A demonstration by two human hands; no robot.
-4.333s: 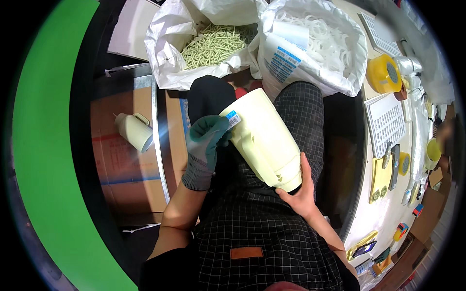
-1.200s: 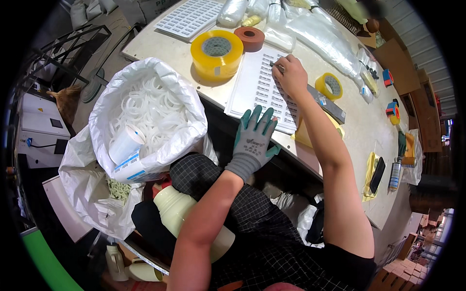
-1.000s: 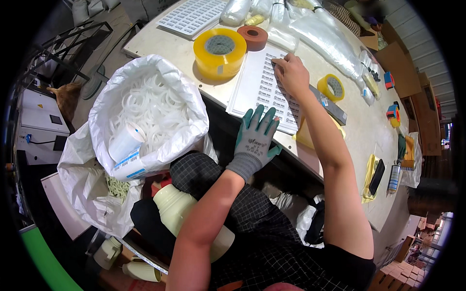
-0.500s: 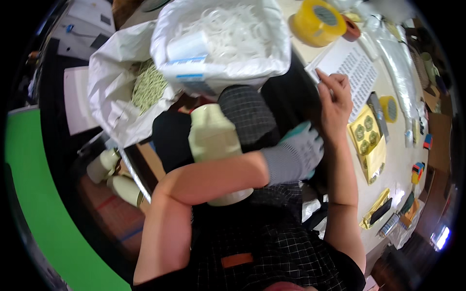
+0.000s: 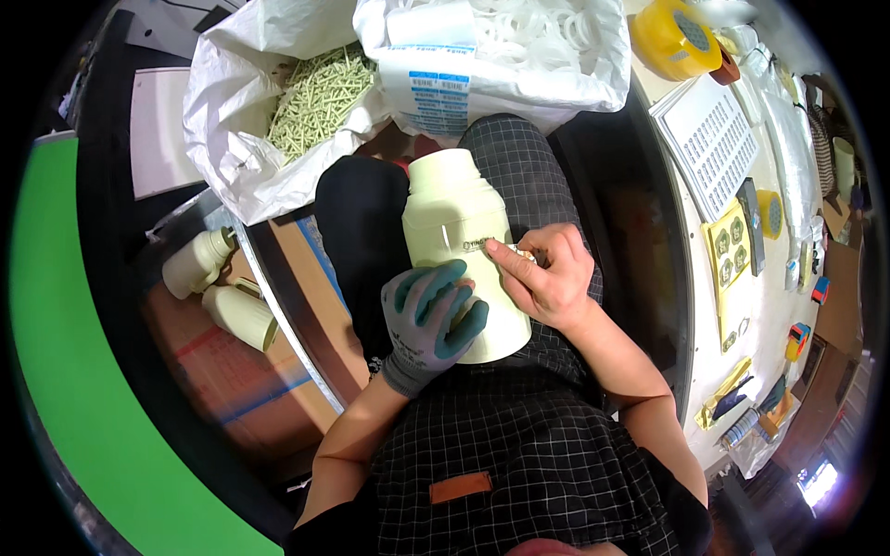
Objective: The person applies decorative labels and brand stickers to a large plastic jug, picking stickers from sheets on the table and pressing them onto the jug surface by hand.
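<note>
A cream flask [image 5: 454, 208] lies between my thighs, its narrow neck pointing away from me. A small dark label or mark sits on the flask's upper side. My left hand [image 5: 434, 315], in a grey and green glove, grips the lower body with bent fingers. Bare, my right hand [image 5: 549, 273] presses its fingertips against the flask beside the mark, the other fingers curled. Something small and pale shows among those fingers, too little of it to name.
Ahead stand a white-lined container of clear plastic rings [image 5: 547, 42] and a white sack of pale green pieces [image 5: 320, 102]. On the right-hand table lie printed sheets [image 5: 709, 139], a yellow sticker sheet [image 5: 728, 250] and yellow tape rolls [image 5: 672, 42]. Cream jugs [image 5: 243, 313] lie at left.
My left hand has come back from the right onto the flask. My right hand has left the table's printed sheets and now touches the flask. The view has shifted.
</note>
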